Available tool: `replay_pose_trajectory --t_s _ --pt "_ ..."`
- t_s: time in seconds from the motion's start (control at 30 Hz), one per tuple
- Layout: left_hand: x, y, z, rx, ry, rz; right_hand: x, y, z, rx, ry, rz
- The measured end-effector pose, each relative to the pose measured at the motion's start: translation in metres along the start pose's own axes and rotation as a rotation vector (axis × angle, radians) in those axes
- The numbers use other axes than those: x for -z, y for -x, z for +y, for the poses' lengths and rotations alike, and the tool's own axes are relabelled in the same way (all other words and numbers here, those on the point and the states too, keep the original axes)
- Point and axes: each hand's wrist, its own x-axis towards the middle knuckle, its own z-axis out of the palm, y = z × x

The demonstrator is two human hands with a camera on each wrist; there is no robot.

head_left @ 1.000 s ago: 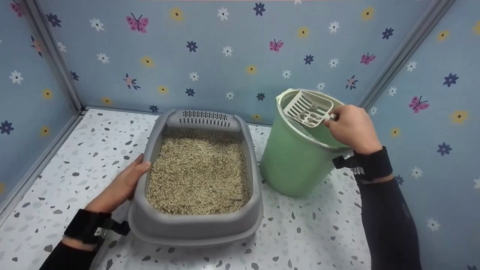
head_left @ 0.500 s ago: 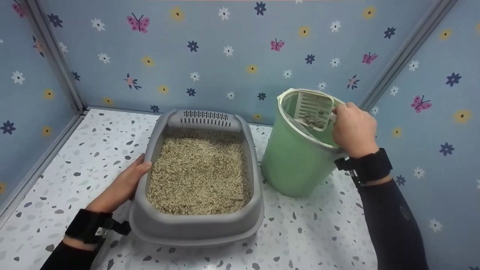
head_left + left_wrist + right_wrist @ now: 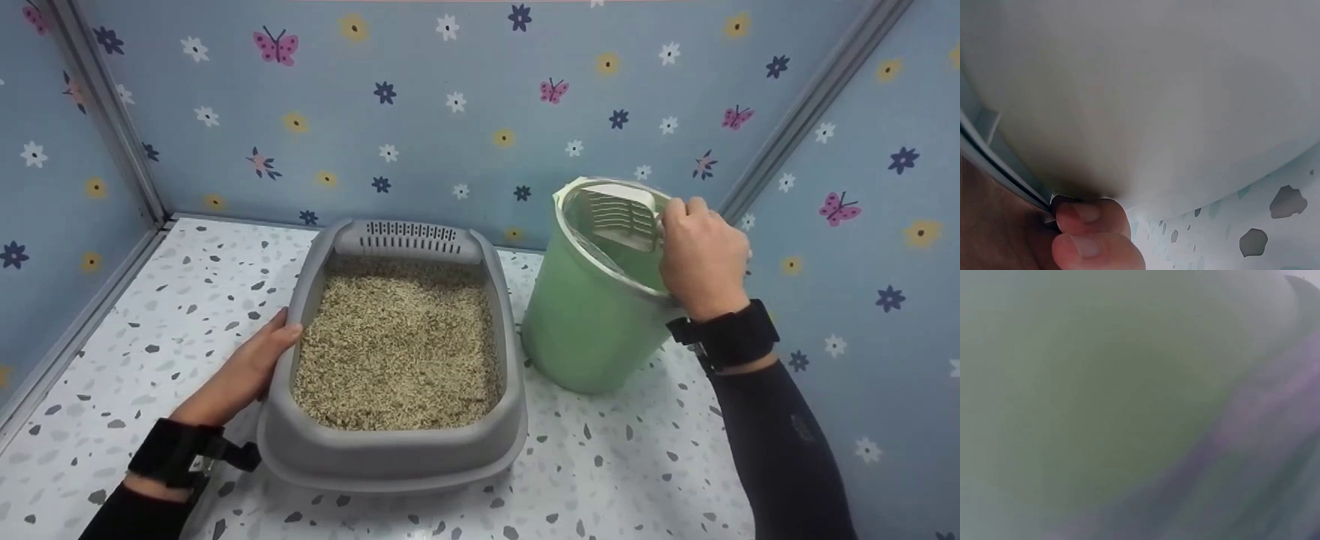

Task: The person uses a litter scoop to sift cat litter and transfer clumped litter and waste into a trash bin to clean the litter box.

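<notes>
A slotted off-white litter scoop is tipped steeply inside the mouth of a green bin. My right hand grips its handle above the bin's right rim; no clumps show on the slots. To the left stands a grey litter box filled with tan granular litter. My left hand holds the box's left rim, thumb on top. In the left wrist view, the curled fingers reach under that rim against the outer wall. Blurred green fills most of the right wrist view.
Clear plastic film lines the bin's rim. Box and bin stand close together on a white speckled surface. Blue flowered panels rise behind and on both sides, with grey metal strips at the corners.
The right hand has turned the scoop from nearly flat to steeply tilted, and the grey clumps on it have gone from view. The left hand and litter box have stayed put.
</notes>
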Motion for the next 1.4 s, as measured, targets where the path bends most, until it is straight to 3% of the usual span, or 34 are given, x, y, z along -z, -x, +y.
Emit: replay_pose_trajectory --t_s 0.33,0.63,0.77,0.93,1.17,1.4 --pt "0.001 -0.001 -0.001 0.018 0.013 -0.006 0.002 0.003 -0.003 -0.003 -0.019 0.074" --pt "0.004 0.002 0.002 0.004 -0.024 0.006 0.022 0.001 -0.029 0.065 -0.038 0.353" --pt "0.004 0.001 0.002 0.005 -0.044 0.014 0.028 -0.002 -0.049 0.121 -0.053 0.398" --pt "0.002 0.001 -0.001 0.023 -0.023 0.022 0.028 0.001 -0.081 0.178 -0.085 0.377" --pt "-0.001 0.003 0.001 0.019 0.023 -0.002 0.012 0.006 -0.128 0.329 -0.148 0.294" --pt "-0.001 0.002 0.003 0.01 -0.011 0.017 -0.01 0.006 -0.163 0.453 -0.165 0.134"
